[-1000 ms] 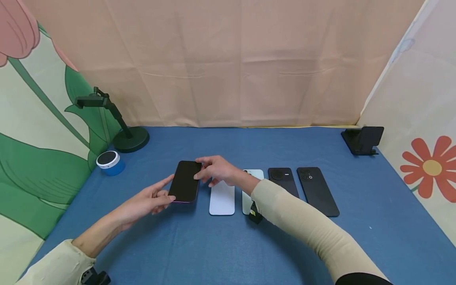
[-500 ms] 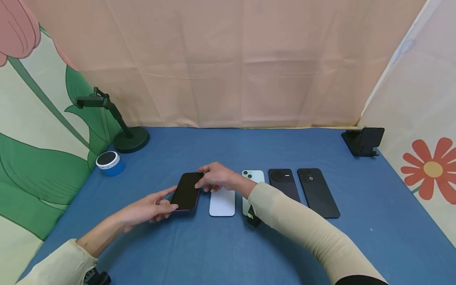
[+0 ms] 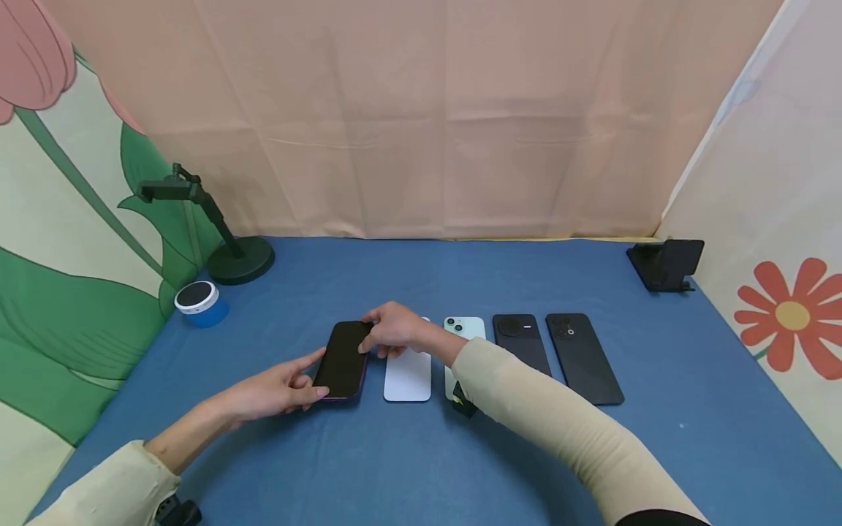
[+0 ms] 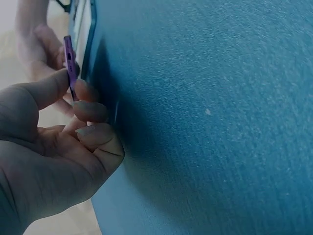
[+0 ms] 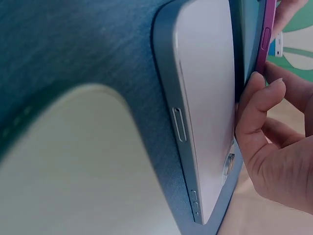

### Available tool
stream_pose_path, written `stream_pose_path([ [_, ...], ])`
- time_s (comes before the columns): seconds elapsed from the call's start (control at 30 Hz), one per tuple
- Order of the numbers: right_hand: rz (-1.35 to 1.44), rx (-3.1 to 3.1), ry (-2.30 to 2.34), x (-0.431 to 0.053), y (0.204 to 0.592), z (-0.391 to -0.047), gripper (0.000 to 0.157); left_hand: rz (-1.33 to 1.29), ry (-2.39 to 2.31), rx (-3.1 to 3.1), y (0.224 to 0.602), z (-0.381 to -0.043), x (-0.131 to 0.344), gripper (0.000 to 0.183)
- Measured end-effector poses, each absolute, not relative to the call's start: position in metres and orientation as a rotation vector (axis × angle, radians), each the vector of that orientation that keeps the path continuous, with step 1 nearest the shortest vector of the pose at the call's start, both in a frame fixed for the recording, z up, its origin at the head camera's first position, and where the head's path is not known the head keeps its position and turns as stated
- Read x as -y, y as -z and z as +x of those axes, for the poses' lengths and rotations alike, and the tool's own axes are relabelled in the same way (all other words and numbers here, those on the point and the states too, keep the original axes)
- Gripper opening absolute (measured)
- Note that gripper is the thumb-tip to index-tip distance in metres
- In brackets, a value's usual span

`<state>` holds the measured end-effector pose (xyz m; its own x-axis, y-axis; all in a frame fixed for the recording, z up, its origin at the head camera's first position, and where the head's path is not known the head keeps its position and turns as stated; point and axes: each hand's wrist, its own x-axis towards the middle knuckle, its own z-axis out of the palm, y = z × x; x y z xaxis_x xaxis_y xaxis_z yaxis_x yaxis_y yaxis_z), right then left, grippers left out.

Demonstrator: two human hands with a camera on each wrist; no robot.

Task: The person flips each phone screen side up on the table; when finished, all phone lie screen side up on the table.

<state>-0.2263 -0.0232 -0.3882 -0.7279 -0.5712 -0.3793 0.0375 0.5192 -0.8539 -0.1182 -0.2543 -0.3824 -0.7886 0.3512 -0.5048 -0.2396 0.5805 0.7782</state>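
Purple phone (image 3: 340,365), screen up, is held just off the bench (image 3: 395,467), well short of its far edge. Left hand (image 3: 279,392) pinches the near-left corner; right hand (image 3: 396,329) grips the far-right side, digits clamped. White phone (image 3: 407,381) lies just right. Lamp (image 3: 240,261): far-left corner; stand (image 3: 680,257): far-right.

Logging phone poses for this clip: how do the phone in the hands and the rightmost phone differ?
The held phone shows its dark screen; the rightmost phone shows its back. The left hand and right hand hold the held phone above the blue cloth; the rightmost phone lies on it. Both look dark from above, with rounded corners.
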Motion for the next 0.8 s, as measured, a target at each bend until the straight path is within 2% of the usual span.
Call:
stream_pose_path([
  [0.5,-0.505,-2.243,1.034,0.0274,0.3824,-0.2263,0.064,0.18,-1.124,-2.238,0.3859,-0.1179,0.2557,0.09],
  [0.8,-0.511,-2.263,1.001,0.028,0.3817,-0.2285,0.061,0.132,-1.088,-2.271,0.3822,-0.1194,0.2518,0.091],
])
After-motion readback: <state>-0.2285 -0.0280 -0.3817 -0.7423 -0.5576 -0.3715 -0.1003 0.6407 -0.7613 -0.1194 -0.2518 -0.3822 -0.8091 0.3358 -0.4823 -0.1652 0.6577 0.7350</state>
